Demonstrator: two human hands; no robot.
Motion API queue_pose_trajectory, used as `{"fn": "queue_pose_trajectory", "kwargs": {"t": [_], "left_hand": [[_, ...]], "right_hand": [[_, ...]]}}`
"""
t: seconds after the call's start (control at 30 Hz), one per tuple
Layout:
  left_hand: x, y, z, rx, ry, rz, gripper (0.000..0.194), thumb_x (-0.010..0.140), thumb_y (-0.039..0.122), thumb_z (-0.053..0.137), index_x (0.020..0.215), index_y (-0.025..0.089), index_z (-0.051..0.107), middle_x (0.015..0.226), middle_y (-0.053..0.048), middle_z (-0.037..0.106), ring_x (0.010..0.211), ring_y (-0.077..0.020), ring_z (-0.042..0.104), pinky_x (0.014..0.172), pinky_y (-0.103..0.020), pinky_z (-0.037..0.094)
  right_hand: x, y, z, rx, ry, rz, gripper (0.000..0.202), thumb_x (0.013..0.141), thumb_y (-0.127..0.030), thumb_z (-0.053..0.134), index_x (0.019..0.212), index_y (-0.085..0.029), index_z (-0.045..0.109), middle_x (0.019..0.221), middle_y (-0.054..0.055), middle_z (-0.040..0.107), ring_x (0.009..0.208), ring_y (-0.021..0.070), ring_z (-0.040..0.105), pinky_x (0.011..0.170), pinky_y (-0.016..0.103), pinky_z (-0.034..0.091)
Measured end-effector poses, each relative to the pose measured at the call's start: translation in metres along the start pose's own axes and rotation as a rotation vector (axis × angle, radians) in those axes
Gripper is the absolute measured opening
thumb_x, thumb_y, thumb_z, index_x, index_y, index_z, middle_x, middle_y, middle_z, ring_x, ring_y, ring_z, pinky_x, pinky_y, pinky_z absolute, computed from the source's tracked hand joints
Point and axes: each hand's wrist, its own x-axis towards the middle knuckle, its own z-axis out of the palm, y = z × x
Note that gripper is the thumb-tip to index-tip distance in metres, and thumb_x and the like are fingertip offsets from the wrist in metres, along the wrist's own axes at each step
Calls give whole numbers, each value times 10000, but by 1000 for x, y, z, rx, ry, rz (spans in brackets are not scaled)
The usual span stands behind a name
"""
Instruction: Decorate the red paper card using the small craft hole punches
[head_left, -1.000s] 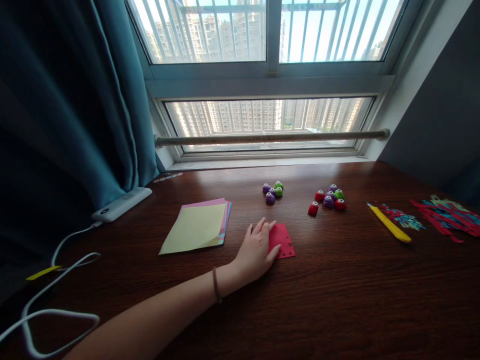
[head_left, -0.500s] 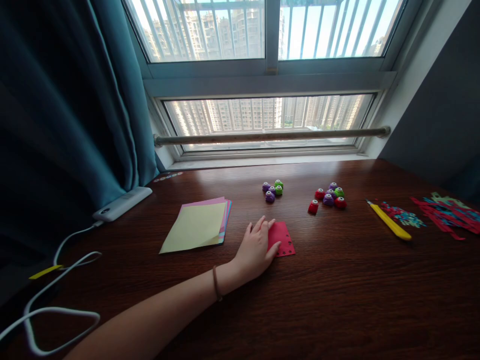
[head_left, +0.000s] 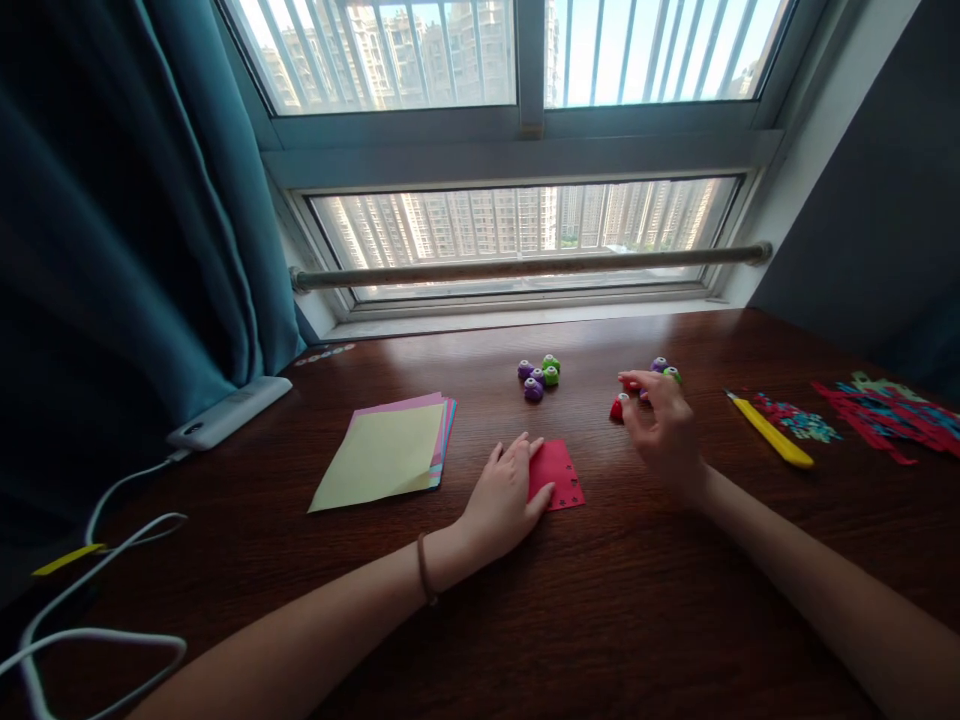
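My left hand point(head_left: 501, 500) lies flat on a small red sheet of paper point(head_left: 559, 470), fingers stretched out, pressing it to the table. Small holes are punched near the sheet's right and lower edges. My right hand point(head_left: 666, 430) hovers over the right-hand group of small paper punches, thumb and fingers apart. Just beside the thumb is a red paper punch point(head_left: 616, 408); whether they touch I cannot tell. Behind the fingers a purple punch point(head_left: 658, 364) and a green one point(head_left: 673, 374) peek out, while others are hidden by the hand.
Several purple and green punches point(head_left: 533, 390) stand left of centre. A stack of coloured paper point(head_left: 382, 450) lies to the left. At right are a yellow craft knife point(head_left: 772, 432), punched confetti point(head_left: 802, 418) and paper strips point(head_left: 885, 420). A white power bank point(head_left: 229, 412) trails a cable.
My right hand has come in from the right and now reaches over the right-hand punches. My left hand still rests on the red sheet. The view has shifted slightly.
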Motion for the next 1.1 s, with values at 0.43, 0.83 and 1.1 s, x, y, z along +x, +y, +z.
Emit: {"fn": "queue_pose_trajectory", "kwargs": {"t": [0.43,0.83,1.1], "left_hand": [[1,-4,1,-141,31,-4,483,830,260,537,1265,162,354,1270,-100,438,1179,-221,404,1023,-383,319],[1,-6,5,-133,21,-11,520,843,287,521,1295,153,303,1313,-113,397,1213,-209,376,1026,-360,323],[0,-6,3,-83,15,-23,553,840,313,528,1315,143,301,1319,-125,383,1231,-215,346,1038,-360,301]], "right_hand": [[-11,28,19,-162,-162,254,231,767,-402,590,785,-191,497,815,49,535,703,207,526,644,320,421],[-10,20,19,-2,-276,175,151,787,-336,599,751,-192,569,863,41,568,766,192,542,725,315,434],[-12,12,23,250,-332,169,364,697,-150,651,1040,-182,534,1022,51,581,949,201,549,861,338,436]]}}
